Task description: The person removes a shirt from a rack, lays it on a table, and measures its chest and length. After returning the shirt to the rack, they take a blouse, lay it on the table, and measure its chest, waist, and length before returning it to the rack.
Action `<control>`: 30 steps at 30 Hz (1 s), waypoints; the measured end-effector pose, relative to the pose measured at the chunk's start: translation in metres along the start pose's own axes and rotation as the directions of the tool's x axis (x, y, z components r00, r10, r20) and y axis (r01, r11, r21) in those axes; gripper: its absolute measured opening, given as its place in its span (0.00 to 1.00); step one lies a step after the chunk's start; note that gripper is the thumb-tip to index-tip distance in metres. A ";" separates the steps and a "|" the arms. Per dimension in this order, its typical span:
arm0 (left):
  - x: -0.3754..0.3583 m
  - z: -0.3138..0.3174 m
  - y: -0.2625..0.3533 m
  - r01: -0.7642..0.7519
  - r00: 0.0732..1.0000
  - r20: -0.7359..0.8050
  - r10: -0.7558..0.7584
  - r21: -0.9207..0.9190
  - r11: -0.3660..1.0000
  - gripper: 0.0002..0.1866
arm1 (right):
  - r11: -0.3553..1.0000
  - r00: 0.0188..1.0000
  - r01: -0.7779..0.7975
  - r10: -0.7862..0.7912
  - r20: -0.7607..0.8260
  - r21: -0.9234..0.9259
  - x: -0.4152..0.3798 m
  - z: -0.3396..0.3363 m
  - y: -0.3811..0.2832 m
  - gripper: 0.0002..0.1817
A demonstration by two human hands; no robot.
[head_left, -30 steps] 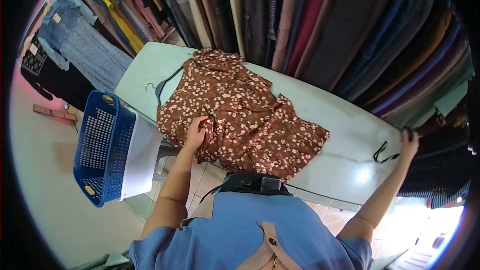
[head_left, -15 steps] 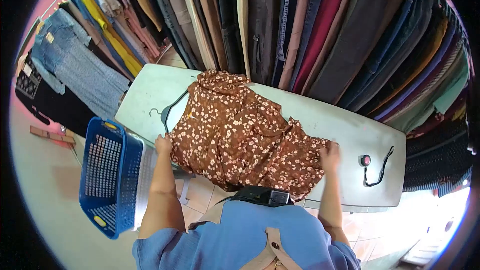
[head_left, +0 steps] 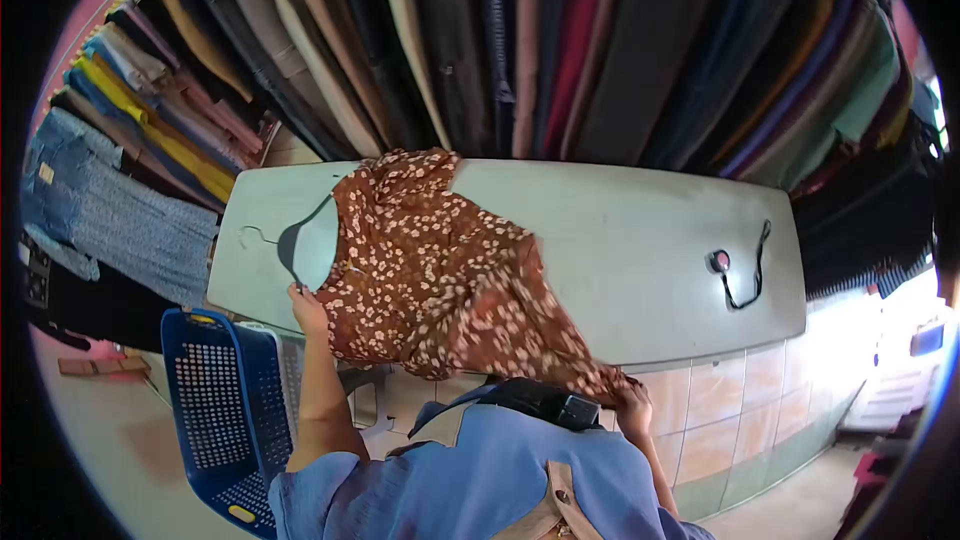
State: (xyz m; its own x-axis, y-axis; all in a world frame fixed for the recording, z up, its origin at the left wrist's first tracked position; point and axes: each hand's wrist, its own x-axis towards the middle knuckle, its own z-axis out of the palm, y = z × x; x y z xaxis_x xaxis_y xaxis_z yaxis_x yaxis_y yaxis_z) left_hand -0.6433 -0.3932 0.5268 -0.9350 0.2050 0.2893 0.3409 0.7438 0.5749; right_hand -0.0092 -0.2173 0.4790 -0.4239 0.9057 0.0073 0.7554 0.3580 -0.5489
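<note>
A brown floral garment (head_left: 420, 260) lies across the left half of a pale table (head_left: 640, 240), its lower part hanging over the front edge. The dark hanger (head_left: 290, 240) sits inside its neckline, with the hook on the table to the left. My left hand (head_left: 310, 310) is closed at the neckline and the hanger's near end. Off the table's front edge, my right hand (head_left: 632, 405) grips the gathered hem corner of the garment.
Trousers (head_left: 450, 70) hang in a row behind the table, and tops and a blue dress (head_left: 140, 210) hang at the left. A blue basket (head_left: 215, 410) stands front left. A small round device (head_left: 720, 261) with a black strap lies on the table's right side.
My right hand has pulled the hem down and toward me, off the table's front edge. The garment's lower part is now stretched diagonally. The view has shifted.
</note>
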 end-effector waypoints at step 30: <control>-0.310 -0.055 0.573 -0.225 -0.218 -0.493 0.842 -0.814 -0.535 0.14 | 0.827 0.675 -0.507 0.207 -0.708 -0.242 -0.107 -0.357 -0.145 0.17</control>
State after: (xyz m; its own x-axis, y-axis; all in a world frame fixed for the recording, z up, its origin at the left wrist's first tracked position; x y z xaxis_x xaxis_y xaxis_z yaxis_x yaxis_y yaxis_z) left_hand -0.1531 -0.0654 0.8084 0.5388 0.2682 0.7986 0.1071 -0.9621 0.2508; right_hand 0.1049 -0.2855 0.8563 0.2236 0.8465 0.4832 0.9608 -0.1079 -0.2555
